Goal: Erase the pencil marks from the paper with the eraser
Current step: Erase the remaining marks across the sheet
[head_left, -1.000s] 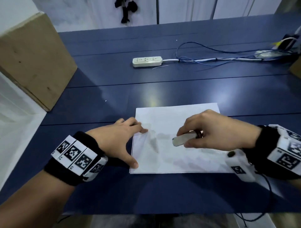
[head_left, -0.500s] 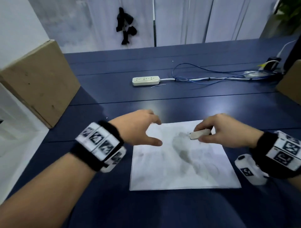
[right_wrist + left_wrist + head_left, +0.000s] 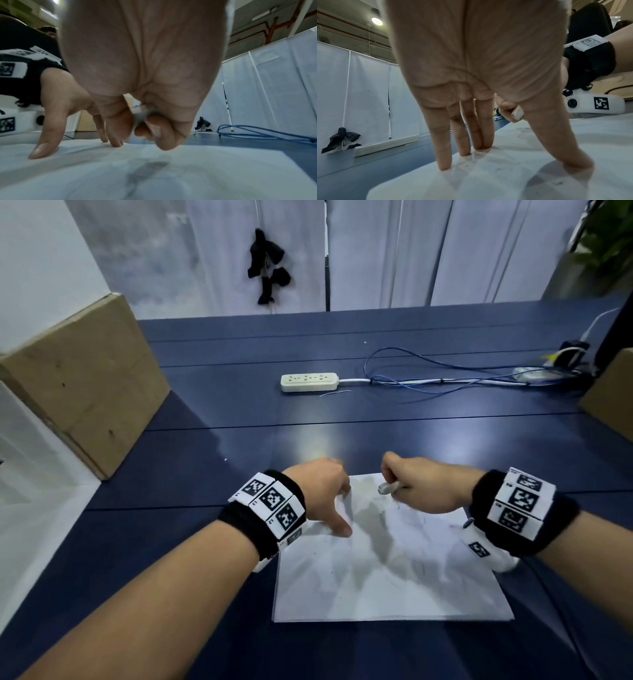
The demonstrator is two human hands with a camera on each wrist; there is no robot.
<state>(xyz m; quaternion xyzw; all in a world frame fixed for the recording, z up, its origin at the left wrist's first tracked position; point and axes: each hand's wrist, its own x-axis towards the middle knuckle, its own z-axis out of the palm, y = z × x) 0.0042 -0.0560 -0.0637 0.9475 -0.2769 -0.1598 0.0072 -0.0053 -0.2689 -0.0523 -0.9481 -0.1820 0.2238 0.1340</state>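
A white sheet of paper [image 3: 387, 580] with faint grey pencil marks and smudges lies on the dark blue table [image 3: 239, 412]. My left hand [image 3: 322, 494] presses straight fingertips [image 3: 443, 166] and thumb onto the paper's far left part [image 3: 505, 175]. My right hand [image 3: 421, 484] hovers over the paper's far edge, fingers curled round a small grey-white eraser [image 3: 388, 487]. The eraser's end [image 3: 518, 114] shows past my left palm. In the right wrist view the curled fingers [image 3: 159, 129] hang just above the paper [image 3: 171, 175], and the eraser is mostly hidden.
A white power strip [image 3: 309, 382] with white and blue cables [image 3: 428, 381] lies further back on the table. A cardboard box [image 3: 78, 385] stands at the left edge, another box [image 3: 609, 395] at the right. White curtains [image 3: 376, 251] close off the back.
Both hands moved toward the paper's far edge. The left hand lifted, then came down pressing fingertips further in on the sheet. The right hand carried the eraser up the page.
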